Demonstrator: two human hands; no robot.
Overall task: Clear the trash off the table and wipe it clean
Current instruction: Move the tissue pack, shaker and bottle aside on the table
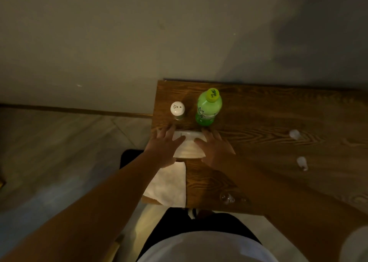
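Hands, left [166,145] and right [216,149], press spread on napkin [188,148] atop wooden table [278,112].

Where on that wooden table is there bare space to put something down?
The widest bare stretch of the table runs right of the green bottle, back of the two crumpled scraps. The left end is crowded: shaker, bottle, both hands on a white object, cloth.

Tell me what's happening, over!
Left hand and right hand flat on white cloth. Two crumpled scraps remain on table. Green bottle, shaker just ahead.
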